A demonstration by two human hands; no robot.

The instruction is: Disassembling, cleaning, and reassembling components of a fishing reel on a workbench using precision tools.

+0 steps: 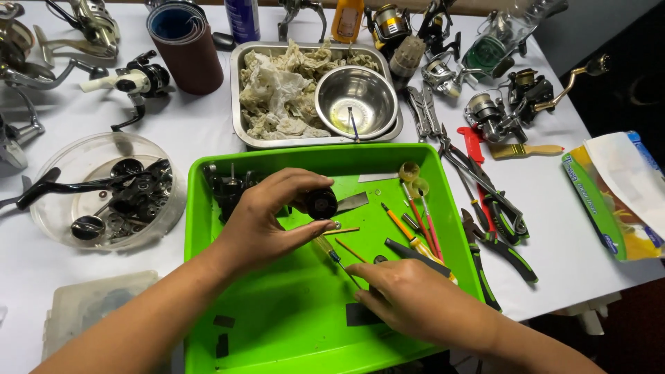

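My left hand grips a black fishing-reel body over the green tray. My right hand rests low in the tray, fingers curled beside a screwdriver with a yellow-and-blue handle and a small black flat piece. Whether it pinches anything is hidden. More black reel parts lie at the tray's far left. Several thin picks and screwdrivers lie at the tray's right side.
A metal pan of crumpled rags holds a steel bowl. Pliers and a brush lie to the right, a clear bowl of black parts to the left. Several reels line the back. A sandpaper roll stands at the back left.
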